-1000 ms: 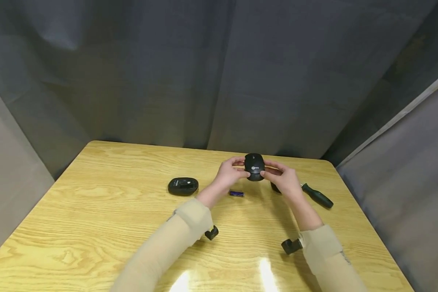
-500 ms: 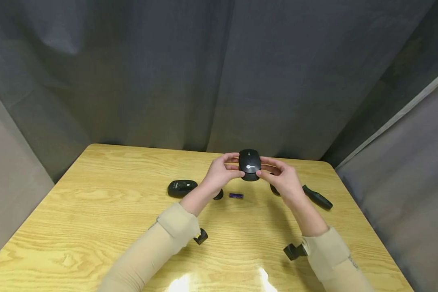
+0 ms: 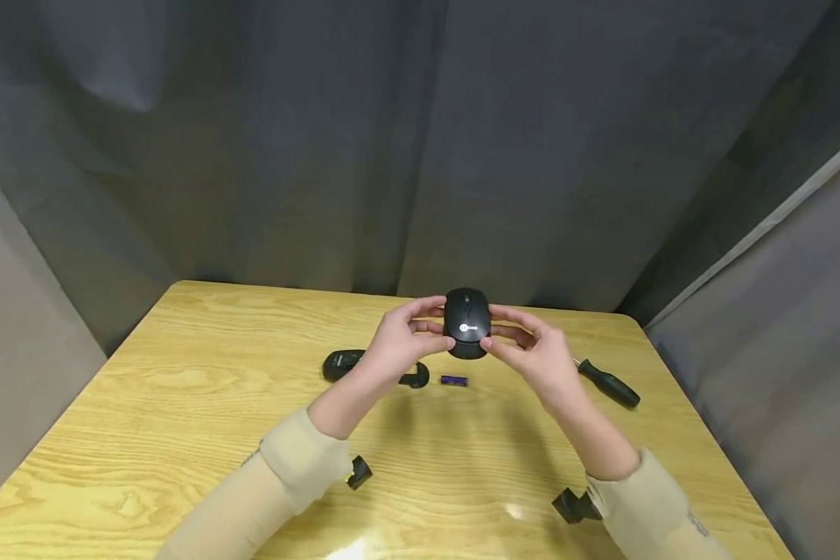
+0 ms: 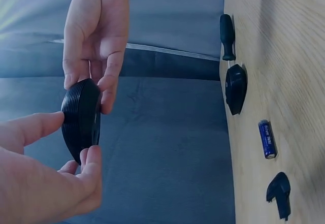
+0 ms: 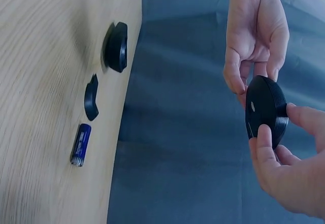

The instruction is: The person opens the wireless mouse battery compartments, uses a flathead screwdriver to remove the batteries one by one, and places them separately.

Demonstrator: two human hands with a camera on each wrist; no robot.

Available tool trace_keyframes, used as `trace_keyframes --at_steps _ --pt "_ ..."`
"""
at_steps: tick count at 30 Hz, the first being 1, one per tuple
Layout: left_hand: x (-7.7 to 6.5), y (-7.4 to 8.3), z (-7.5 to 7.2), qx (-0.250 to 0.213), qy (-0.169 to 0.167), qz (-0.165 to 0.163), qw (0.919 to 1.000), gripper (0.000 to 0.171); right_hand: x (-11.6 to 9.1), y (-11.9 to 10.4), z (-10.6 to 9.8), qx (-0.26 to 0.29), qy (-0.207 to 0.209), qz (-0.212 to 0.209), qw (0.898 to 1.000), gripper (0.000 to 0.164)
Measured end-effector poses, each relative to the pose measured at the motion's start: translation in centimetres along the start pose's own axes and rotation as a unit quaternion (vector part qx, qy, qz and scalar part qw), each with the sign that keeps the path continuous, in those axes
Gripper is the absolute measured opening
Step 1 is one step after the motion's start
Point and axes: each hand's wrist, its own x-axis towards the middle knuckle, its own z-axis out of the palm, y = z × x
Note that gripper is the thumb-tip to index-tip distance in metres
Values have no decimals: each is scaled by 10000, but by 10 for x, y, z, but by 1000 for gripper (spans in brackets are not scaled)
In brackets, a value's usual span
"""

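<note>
My left hand (image 3: pixel 399 340) and right hand (image 3: pixel 539 354) hold a black computer mouse (image 3: pixel 467 315) between them, raised above the table. Fingers and thumb of each pinch one side of it. Its logo side faces the head camera; ridged edges show in the left wrist view. Below it on the wood lies a blue battery (image 3: pixel 454 381). Beside that is a small black cover-like piece (image 3: pixel 417 377), partly behind my left hand in the head view. A second black mouse (image 3: pixel 337 364) lies to the left, partly covered by my left forearm.
A dark-handled screwdriver (image 3: pixel 609 384) lies on the right of the wooden table (image 3: pixel 203 404). Close to its tip sits another black mouse-like thing (image 4: pixel 236 89), hidden behind my right hand in the head view. A grey curtain (image 3: pixel 308 155) hangs behind the table's far edge.
Both hands have carried the mouse left and it looks larger in the head view. The small black piece has come into view beside my left hand; the right-hand mouse-like thing is now covered.
</note>
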Motion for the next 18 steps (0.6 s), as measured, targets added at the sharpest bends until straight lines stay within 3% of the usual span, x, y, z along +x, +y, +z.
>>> trace_keyframes --at_steps 11,18 --pt "-25 11 -12 150 -146 60 9998 56 -16 -10 11 158 -203 -145 9996 53" --pt "-44 10 -22 324 -141 -19 9994 59 -26 -8 22 276 -372 -132 9988 51"
